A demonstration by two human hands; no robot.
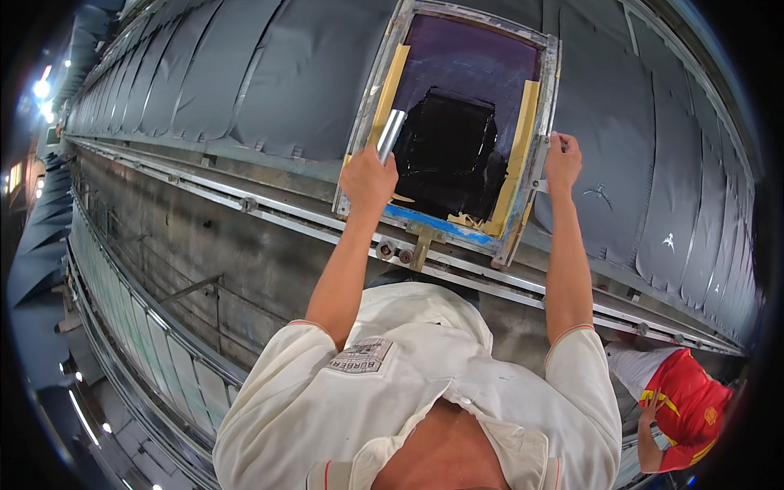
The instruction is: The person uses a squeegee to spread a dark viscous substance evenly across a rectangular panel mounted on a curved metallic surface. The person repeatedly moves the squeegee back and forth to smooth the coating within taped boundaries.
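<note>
Clamping bare left hand (369, 180) around silver cylindrical metal rod (392, 135), holding it over left side of grey rectangular screen frame (550, 98), just beside glossy black ink pool (449, 135). Curling bare right hand (563, 163) at frame's right edge; can't tell if pinching or just resting. Probably calling for firm bracing on the right, steady level rod on the left, even pressure. Watching yellow tape strips (525, 122) along both sides and blue strip (441, 224) at near end: likely peeling if scraped. Finding most open room over dark purple mesh (474, 49) at far end. Minding silver metal rail (196, 180) along near edge of bench covered in dark grey sheets (310, 82).
</note>
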